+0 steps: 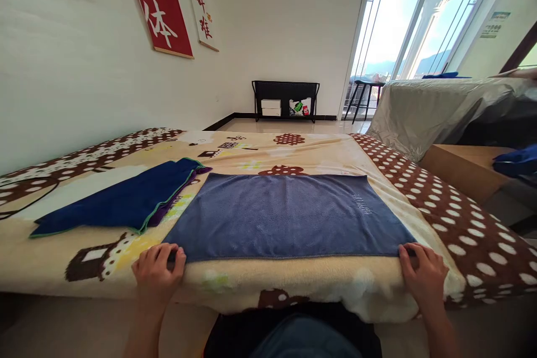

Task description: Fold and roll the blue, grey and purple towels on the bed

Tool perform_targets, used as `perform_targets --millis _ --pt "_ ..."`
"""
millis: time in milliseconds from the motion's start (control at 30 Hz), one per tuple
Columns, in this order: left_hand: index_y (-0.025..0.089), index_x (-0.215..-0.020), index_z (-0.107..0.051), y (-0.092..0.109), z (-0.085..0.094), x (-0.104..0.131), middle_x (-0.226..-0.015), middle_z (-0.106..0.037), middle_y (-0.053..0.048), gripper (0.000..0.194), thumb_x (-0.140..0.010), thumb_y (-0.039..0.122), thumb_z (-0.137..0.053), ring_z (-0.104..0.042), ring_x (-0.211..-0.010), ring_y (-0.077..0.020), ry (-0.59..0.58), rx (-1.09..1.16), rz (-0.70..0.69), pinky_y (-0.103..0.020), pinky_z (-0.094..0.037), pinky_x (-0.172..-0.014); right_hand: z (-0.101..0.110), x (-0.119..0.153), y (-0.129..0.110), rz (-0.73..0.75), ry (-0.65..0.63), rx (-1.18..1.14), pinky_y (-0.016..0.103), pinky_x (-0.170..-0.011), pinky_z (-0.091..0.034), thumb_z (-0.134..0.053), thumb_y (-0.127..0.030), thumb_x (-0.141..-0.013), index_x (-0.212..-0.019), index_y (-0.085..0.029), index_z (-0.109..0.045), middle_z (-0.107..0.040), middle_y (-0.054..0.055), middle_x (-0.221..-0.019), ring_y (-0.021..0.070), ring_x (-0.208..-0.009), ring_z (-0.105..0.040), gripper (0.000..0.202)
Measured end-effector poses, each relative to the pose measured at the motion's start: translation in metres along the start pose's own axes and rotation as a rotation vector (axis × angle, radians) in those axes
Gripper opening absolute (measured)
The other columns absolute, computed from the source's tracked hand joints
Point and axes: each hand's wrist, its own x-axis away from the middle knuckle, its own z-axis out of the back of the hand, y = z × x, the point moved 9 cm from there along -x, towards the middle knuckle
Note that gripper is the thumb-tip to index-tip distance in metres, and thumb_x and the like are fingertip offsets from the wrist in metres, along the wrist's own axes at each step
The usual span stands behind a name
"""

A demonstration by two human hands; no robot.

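A grey-blue towel lies spread flat on the patterned blanket, with small light lettering near its right edge. At the towel's near left corner, my left hand is closed, pinching the corner between thumb and fingers. My right hand pinches the near right corner in the same way. The near edge runs almost straight between the two hands. Left of the towel lies a darker blue cloth with green edging, and a purple cloth shows from under its side.
The cream and brown blanket covers the bed. A black rack stands against the far wall, near a black stool. At right are a grey plastic cover, a cardboard box and blue fabric.
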Motion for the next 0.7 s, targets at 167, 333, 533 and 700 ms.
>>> perform_targets --millis 167,333,533,700 --pt "0.023 -0.073 -0.054 -0.025 -0.012 0.002 -0.076 -0.064 -0.007 0.019 -0.090 0.031 -0.051 -0.057 -0.079 -0.0245 -0.103 0.070 0.052 -0.040 -0.045 -0.080 -0.005 0.000 0.015 -0.083 -0.022 0.073 0.040 -0.079 -0.036 -0.043 -0.057 -0.093 -0.083 -0.018 -0.065 -0.065 0.012 -0.092 0.0280 -0.090 -0.055 0.045" --pt "0.023 -0.076 -0.056 -0.044 -0.006 0.004 -0.083 -0.063 -0.011 0.015 -0.084 0.034 -0.051 -0.057 -0.086 -0.0312 -0.066 -0.171 0.191 -0.043 -0.044 -0.072 -0.014 -0.010 0.017 -0.113 -0.138 0.185 0.042 -0.076 -0.033 -0.041 -0.053 -0.094 -0.082 -0.019 -0.065 -0.065 0.012 -0.090 0.0291 -0.088 -0.054 0.043" --pt "0.025 -0.075 -0.053 -0.067 0.018 -0.018 -0.075 -0.060 -0.004 0.015 -0.084 0.035 -0.046 -0.060 -0.081 -0.0298 -0.046 -0.240 0.377 -0.045 -0.047 -0.071 -0.066 -0.062 -0.016 -0.017 -0.384 0.005 0.042 -0.085 -0.041 -0.043 -0.052 -0.093 -0.104 -0.017 -0.067 -0.065 0.014 -0.109 0.0298 -0.103 -0.057 0.044" --pt "0.015 -0.113 -0.060 -0.037 -0.048 -0.104 -0.117 -0.067 -0.012 0.034 -0.090 0.032 -0.041 -0.061 -0.114 -0.0289 -0.364 0.005 0.265 -0.044 -0.047 -0.101 -0.160 -0.119 -0.058 0.049 -0.752 -0.074 0.041 -0.102 -0.040 -0.046 -0.049 -0.096 -0.134 -0.015 -0.056 -0.055 0.016 -0.140 0.0284 -0.127 -0.051 0.052"
